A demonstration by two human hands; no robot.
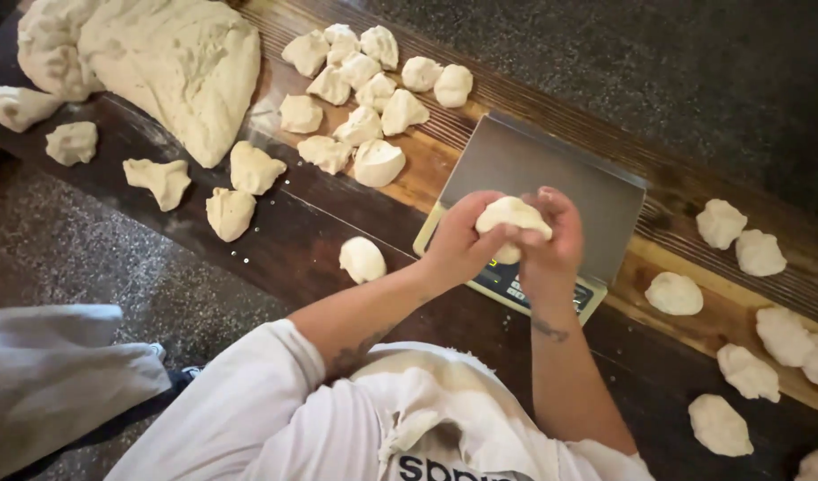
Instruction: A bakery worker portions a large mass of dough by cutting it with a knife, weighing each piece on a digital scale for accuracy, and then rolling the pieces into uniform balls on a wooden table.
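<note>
Both hands meet above the flat steel-topped kitchen scale (551, 174) on the dark wooden table (293, 232). The left hand (462, 240) and the right hand (551, 236) cup a pale round lump of dough (513, 216) between them, fingers curled and pressed against it. Large pale dough mass (168, 62) lies far left; cut dough pieces (364, 89) cluster just beside it.
</note>
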